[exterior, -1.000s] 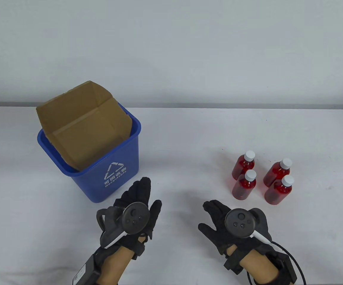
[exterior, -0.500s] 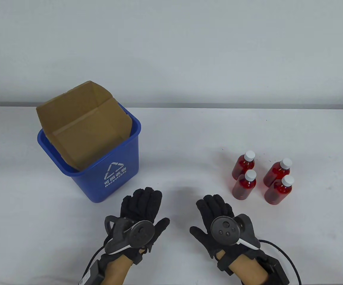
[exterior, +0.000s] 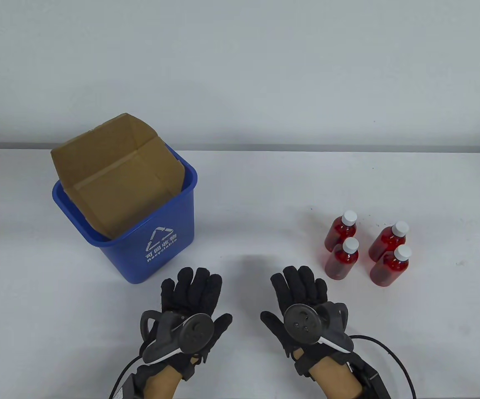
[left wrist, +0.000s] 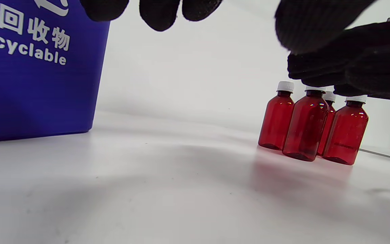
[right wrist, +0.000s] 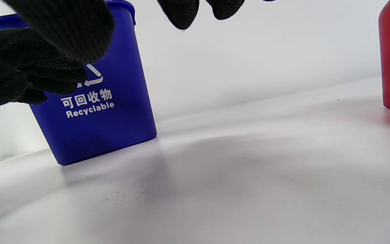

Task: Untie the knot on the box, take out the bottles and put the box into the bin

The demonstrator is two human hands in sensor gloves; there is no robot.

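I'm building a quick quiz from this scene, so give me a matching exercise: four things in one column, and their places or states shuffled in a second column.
Things:
1. cardboard box
2. blue recycling bin
3. red bottles
4. left hand

Places or states:
A. standing in a cluster, white caps on
B. open, holding nothing, near the bin
C. stuck in the bin, flaps open
D. standing on the table, labelled Recyclable

Pairs: 1-C, 2-D, 3-A, 4-B
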